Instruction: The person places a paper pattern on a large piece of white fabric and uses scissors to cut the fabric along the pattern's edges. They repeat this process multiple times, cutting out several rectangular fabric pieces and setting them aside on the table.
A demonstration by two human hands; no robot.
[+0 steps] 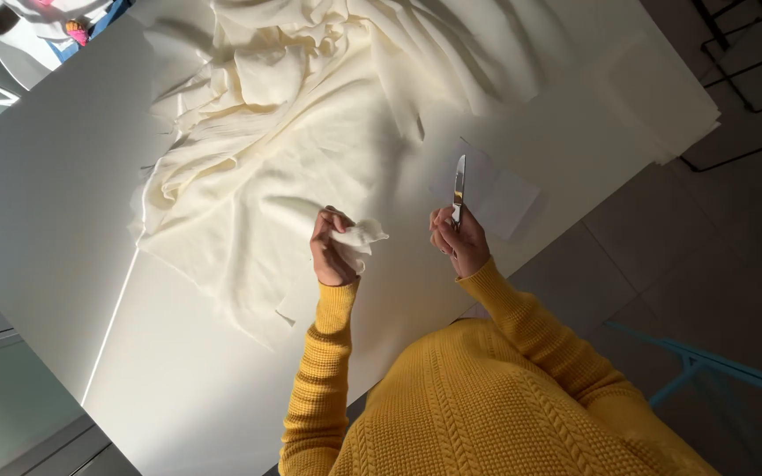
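My left hand (332, 250) pinches a small cream scrap of fabric (362, 236) just above the white table (63, 194). My right hand (457, 240) grips a pair of metal scissors (459, 187), blades together and pointing away from me. A large rumpled cream cloth (284, 115) lies spread over the table beyond and to the left of both hands. Yellow knitted sleeves cover both my arms.
A pale flat sheet of paper (497, 196) lies on the table under the scissor tips. More cream fabric (663, 106) hangs over the table's right edge. A blue chair frame (707, 368) stands on the tiled floor at the right. Colourful items (77, 28) sit at top left.
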